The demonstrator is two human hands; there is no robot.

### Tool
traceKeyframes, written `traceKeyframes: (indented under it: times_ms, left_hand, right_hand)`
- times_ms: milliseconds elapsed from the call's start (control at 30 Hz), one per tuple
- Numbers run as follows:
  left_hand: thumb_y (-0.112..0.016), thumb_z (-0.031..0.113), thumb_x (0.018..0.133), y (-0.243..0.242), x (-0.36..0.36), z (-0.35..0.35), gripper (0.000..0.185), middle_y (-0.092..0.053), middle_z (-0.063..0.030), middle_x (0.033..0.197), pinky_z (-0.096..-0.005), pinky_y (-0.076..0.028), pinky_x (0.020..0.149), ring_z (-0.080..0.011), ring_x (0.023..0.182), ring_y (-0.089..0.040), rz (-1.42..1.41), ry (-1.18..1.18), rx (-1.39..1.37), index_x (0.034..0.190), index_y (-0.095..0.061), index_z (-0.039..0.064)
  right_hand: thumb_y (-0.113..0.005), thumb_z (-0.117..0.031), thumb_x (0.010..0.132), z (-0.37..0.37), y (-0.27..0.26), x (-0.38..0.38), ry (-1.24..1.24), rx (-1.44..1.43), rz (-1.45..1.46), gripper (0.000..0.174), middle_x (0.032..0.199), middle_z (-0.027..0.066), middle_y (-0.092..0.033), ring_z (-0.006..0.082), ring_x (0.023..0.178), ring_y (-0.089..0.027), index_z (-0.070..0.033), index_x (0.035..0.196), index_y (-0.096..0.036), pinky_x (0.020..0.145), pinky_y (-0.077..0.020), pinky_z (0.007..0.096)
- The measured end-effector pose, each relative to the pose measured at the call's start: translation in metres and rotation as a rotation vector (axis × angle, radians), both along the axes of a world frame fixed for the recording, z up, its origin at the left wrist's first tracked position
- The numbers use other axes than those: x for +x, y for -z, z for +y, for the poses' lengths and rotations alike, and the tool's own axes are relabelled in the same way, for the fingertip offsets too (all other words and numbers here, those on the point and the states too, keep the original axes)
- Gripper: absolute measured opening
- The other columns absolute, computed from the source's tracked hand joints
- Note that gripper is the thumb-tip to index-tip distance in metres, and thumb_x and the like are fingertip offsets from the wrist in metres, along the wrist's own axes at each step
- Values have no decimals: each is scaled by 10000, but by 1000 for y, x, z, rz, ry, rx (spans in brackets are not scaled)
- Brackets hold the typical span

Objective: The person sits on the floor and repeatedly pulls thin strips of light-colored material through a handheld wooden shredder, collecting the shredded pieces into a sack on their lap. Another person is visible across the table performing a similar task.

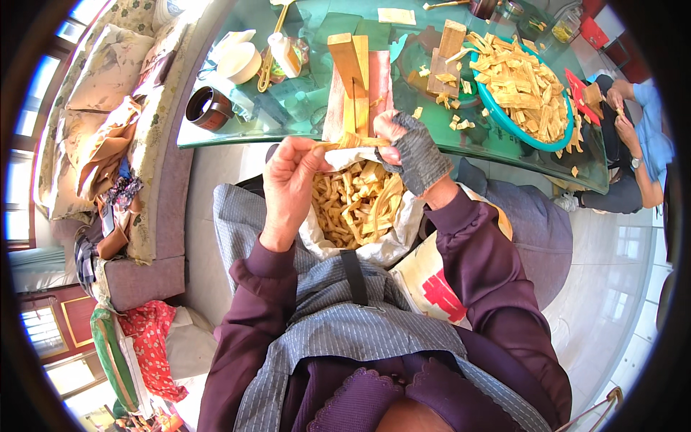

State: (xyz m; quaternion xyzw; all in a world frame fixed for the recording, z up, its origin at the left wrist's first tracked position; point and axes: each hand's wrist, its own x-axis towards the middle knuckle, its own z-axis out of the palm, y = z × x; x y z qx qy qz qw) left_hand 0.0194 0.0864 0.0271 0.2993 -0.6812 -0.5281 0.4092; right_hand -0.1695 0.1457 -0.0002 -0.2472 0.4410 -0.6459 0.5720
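A yellowish dried strip [351,141], tied or twisted at its middle, stretches level between my hands. My left hand [296,171] pinches one end between thumb and fingertips. The other end is held by my right hand [413,151], which wears a grey fingerless glove. Right below them, a white woven sack [310,229] stands with its mouth rolled back, full of similar knotted pieces [351,208]. Just beyond my hands, a wooden stand with an upright block [345,59] and a thin metal spike rests on a pink cloth [383,75] at the table's near edge.
The glass table [259,127] carries a teal basket [564,137] heaped with strips, a second wooden block [452,38], a dark mug [209,108], a white bowl [239,62] and a white bottle [284,54]. At right sits another person [645,124]. A sofa [162,178] stands left.
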Motion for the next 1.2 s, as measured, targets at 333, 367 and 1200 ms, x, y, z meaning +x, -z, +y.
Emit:
traceKeyframes:
  times_ms: [333,367,1200]
  left_hand:
    - [-579,116,847,7,-10,19,147,-574,-142,886,-396,-461,653,-334,748,-584,-645,101,-566,954,-515,39]
    - [-572,123,843,13,-8,15,139,-561,-125,849,-399,-454,652,-321,742,-575,-676,82,-664,941,-513,43]
    - [-555,209,931,50,-46,-78,156,-476,54,713,-181,-372,479,-21,560,-416,-45,175,352,1005,-588,75]
  right_hand:
    - [-671,-154,824,-5,18,20,-118,-148,480,173,751,28,-582,105,697,-553,-23,867,-565,645,-465,251]
    - [-675,-154,818,-5,12,19,-145,-95,347,178,755,36,-583,112,702,-557,-23,867,-566,654,-466,254]
    - [-653,-213,781,-52,35,-24,231,-27,1084,164,735,135,-608,308,724,-602,-59,768,-601,662,-472,387]
